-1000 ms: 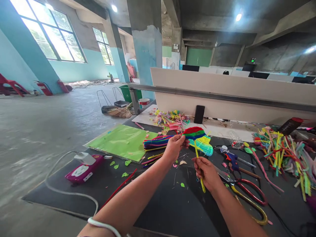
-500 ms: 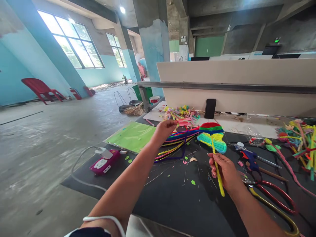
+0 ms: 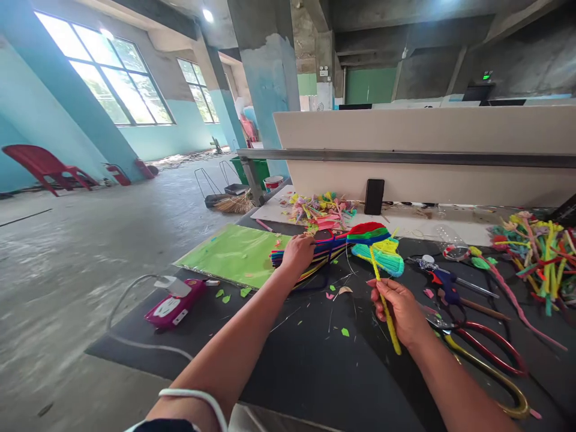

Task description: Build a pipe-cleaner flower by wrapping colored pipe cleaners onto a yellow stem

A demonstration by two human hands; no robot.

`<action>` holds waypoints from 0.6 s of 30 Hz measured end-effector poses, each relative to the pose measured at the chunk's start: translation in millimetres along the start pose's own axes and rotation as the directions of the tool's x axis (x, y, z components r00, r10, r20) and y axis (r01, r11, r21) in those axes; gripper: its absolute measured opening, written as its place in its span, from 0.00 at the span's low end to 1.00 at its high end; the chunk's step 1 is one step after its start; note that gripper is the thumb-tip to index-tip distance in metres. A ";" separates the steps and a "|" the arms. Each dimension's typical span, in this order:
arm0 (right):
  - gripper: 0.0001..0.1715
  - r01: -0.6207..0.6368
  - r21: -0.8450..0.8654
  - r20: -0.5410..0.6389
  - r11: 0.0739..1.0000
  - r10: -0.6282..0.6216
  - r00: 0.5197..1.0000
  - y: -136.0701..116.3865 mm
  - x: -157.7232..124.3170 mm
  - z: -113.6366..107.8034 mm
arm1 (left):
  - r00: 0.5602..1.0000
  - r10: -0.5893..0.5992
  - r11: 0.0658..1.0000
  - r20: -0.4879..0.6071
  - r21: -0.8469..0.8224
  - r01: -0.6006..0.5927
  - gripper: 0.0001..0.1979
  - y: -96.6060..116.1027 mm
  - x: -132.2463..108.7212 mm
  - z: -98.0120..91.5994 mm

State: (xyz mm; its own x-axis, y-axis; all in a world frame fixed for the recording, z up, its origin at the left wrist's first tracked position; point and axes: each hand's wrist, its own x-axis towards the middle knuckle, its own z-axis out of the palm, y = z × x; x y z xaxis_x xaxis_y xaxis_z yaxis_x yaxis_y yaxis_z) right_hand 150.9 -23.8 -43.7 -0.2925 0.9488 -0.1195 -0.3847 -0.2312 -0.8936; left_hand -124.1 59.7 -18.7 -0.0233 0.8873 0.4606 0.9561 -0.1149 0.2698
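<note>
My right hand [image 3: 398, 306] is closed around the yellow fuzzy stem [image 3: 389, 321] of a pipe-cleaner piece, held slanting above the dark table. Its top has a band of red, green and blue [image 3: 366, 231], with turquoise and yellow lobes [image 3: 382, 257] below. My left hand [image 3: 299, 252] is down on a tied bundle of coloured pipe cleaners [image 3: 326, 249], fingers curled over it. The fingertips are partly hidden, so how many strands they grip cannot be seen. The bundle's dark ends stick out left of the hand.
A green sheet in clear plastic [image 3: 229, 255] lies at left, near a magenta box with a white plug [image 3: 175, 306]. At right lie scissors [image 3: 490, 354], a blue glue gun [image 3: 447, 285] and a pipe-cleaner pile [image 3: 535, 258]. A phone [image 3: 374, 196] leans on the back panel.
My left hand has come down from a raised pinch onto the bundle. The right hand keeps its hold on the stem. The view has turned slightly to the right.
</note>
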 end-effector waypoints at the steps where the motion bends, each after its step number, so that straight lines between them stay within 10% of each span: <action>1: 0.15 -0.002 0.000 0.001 1.000 0.002 1.000 0.7 0.5 -0.1 | 1.000 -0.011 1.000 -0.027 0.001 0.011 0.11 -1.3 0.1 -0.4; 7: 0.15 -0.007 0.002 -0.007 1.000 0.007 1.000 3.9 1.6 0.6 | 0.869 -0.284 0.881 -0.405 -0.468 0.070 0.07 -8.3 5.9 -20.6; 11: 0.15 -0.004 0.025 -0.014 1.000 0.005 1.000 4.3 1.3 2.1 | 0.803 -0.415 0.586 -0.427 -0.801 -0.123 0.06 1.7 10.7 -43.8; 14: 0.15 -0.008 0.041 -0.015 0.999 0.009 1.000 3.9 1.3 2.4 | 0.759 -0.392 0.571 -0.519 -0.785 -0.241 0.06 16.8 9.5 -64.0; 18: 0.15 -0.006 0.053 -0.013 0.999 0.007 1.000 3.8 1.0 2.6 | 0.821 -0.310 0.618 -0.479 -0.758 -0.208 0.07 45.1 -3.9 -73.5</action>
State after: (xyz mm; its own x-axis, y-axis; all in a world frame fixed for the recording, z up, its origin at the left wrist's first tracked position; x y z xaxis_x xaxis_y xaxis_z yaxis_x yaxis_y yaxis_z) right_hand 146.9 -24.2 -46.1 -0.2839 0.9498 -0.1312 -0.4284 -0.2481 -0.8689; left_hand -102.4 18.2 53.8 -0.4555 0.5507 0.6995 0.3742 -0.5945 0.7117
